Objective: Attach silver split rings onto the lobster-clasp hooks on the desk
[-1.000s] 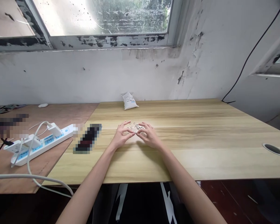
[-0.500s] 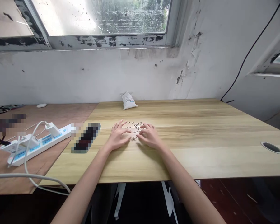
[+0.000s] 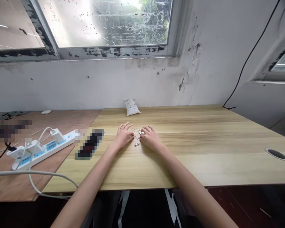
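On the wooden tabletop lies a loose group of small silvery metal rings (image 3: 134, 129) and small metal clasps (image 3: 140, 132). My left hand (image 3: 123, 136) is at the left of the group, thumb and index finger pinched on a small ring, the other fingers raised. From the right, my right hand (image 3: 150, 138) reaches in with thumb and forefinger closed on a small metal clasp (image 3: 138, 138); its exact shape is hard to make out. A clasp with a ring (image 3: 136, 144) lies on the table just in front of both hands.
A white printed packet (image 3: 132, 107) stands near the wall. To the left are a blurred dark flat object (image 3: 90, 144) and a white power strip (image 3: 47, 147) with plugs and cables. A round cable hole (image 3: 276, 154) is at the table's right.
My left thumb and index finger have come together on a ring. My right thumb and forefinger have drawn in. The clasp with a ring now lies apart in front. The view has tilted up slightly.
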Motion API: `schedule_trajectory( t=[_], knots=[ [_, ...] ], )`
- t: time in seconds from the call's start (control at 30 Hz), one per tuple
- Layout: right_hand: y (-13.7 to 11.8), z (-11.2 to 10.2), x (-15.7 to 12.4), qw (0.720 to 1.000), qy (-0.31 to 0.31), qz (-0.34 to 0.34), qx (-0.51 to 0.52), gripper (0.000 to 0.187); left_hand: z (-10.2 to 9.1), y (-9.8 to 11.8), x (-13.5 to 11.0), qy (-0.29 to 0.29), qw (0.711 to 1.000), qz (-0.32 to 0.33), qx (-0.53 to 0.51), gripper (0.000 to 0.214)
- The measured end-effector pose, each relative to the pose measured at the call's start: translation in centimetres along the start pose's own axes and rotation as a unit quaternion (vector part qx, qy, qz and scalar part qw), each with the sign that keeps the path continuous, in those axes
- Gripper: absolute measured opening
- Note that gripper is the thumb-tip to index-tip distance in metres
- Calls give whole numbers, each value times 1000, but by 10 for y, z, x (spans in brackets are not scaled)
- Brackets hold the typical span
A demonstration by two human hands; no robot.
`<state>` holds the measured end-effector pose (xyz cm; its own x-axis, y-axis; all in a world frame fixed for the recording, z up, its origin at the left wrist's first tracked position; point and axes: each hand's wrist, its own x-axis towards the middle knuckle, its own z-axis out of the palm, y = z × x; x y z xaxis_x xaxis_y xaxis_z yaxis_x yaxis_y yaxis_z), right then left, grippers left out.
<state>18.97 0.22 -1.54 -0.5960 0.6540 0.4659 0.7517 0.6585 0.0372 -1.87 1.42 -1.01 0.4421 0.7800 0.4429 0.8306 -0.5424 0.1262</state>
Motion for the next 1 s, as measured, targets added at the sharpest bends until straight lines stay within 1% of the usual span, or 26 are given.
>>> schedule_trajectory(
  t=[0.07, 0.13, 0.3, 0.47, 0.57, 0.8, 1.0],
  knots=[
    [0, 2, 1, 1000, 0, -14, -14, 26, 1, 0, 0, 2, 1000, -2, 1, 8],
    [0, 6, 1, 1000, 4, -13, -26, 26, 1, 0, 0, 0, 1000, 3, 0, 11],
    [-1, 12, -2, 999, 18, 21, -36, 25, -3, 3, 0, -25, 999, 47, -6, 20],
    [-1, 13, -5, 999, 20, 46, -21, 23, -10, 4, -6, -42, 998, 51, -24, 18],
    [-2, 12, -6, 998, 20, 53, -11, 24, -10, 4, -8, -51, 997, 38, -49, 13],
    [-4, 12, -5, 998, 19, 58, 8, 22, 1, 6, -5, -45, 996, 7, -72, 10],
    [-5, 10, -6, 998, 17, 63, 23, 22, 12, 1, -2, -36, 994, -49, -94, 10]
  ],
)
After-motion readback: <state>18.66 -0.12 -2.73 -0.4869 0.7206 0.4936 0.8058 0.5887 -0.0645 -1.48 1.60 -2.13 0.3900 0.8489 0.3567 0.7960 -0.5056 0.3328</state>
